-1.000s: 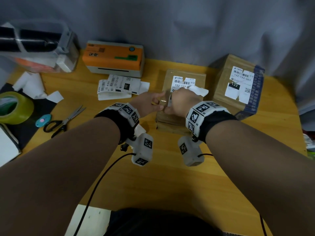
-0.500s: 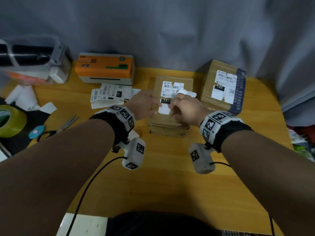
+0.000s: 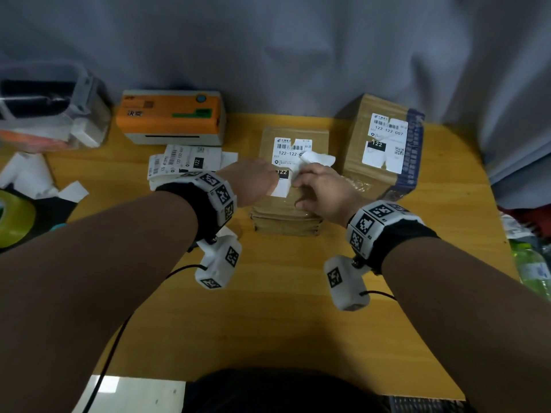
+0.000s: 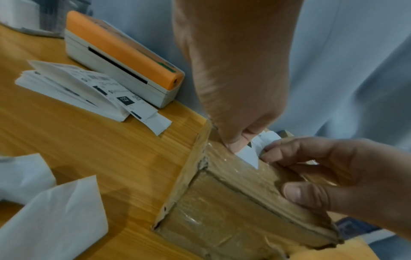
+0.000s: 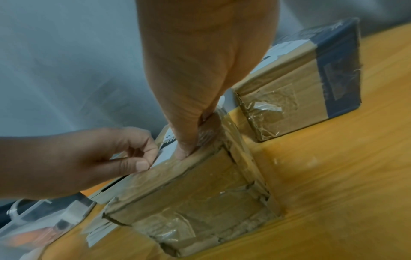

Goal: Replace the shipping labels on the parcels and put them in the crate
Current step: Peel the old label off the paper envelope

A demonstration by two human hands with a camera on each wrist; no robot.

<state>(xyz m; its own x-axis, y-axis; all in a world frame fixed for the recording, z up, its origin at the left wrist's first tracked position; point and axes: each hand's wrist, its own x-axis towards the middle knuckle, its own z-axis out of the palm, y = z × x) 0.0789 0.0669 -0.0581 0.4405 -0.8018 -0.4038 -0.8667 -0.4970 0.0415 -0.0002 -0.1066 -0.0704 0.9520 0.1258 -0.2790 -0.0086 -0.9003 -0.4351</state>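
A tape-wrapped cardboard parcel [image 3: 286, 210] lies at the table's middle, with a white shipping label [image 3: 290, 150] on its top. My left hand [image 3: 253, 181] pinches the label's near left edge between thumb and forefinger [image 5: 142, 163]. My right hand [image 3: 316, 189] grips a crumpled, peeled-up flap of the label [image 3: 319, 158] in its curled fingers, and its thumb [image 4: 295, 191] presses on the parcel's near edge. A second, taller parcel [image 3: 381, 144] with its own label [image 3: 384, 141] stands just to the right.
An orange label printer [image 3: 171, 117] sits at the back left, a stack of printed labels [image 3: 185, 162] before it. Loose white backing papers [image 3: 29, 177], a green tape roll [image 3: 12, 219] and a clear plastic box [image 3: 50, 114] fill the left side. Grey curtain behind.
My hands have drawn slightly apart over the parcel, so the label's lower part shows between them. The peeled flap stays in my right hand.
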